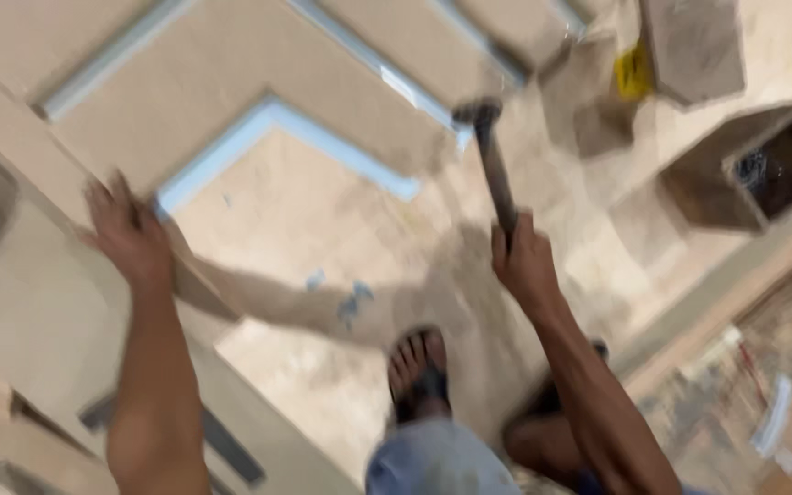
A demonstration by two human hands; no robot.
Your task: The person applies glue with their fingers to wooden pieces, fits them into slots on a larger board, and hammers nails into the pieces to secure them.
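Observation:
The picture is blurred by motion. My right hand grips the dark handle of a hammer, whose head points up and away toward the boards. My left hand rests flat on the edge of a pale wooden board at the left. A large tan panel with light blue edge strips lies on the floor ahead. My foot in a dark sandal stands on the floor between my arms.
A dark open wooden box sits at the right, with a yellow object and tan blocks behind it. A wooden strip runs diagonally at the right. Small blue scraps lie on the dusty floor.

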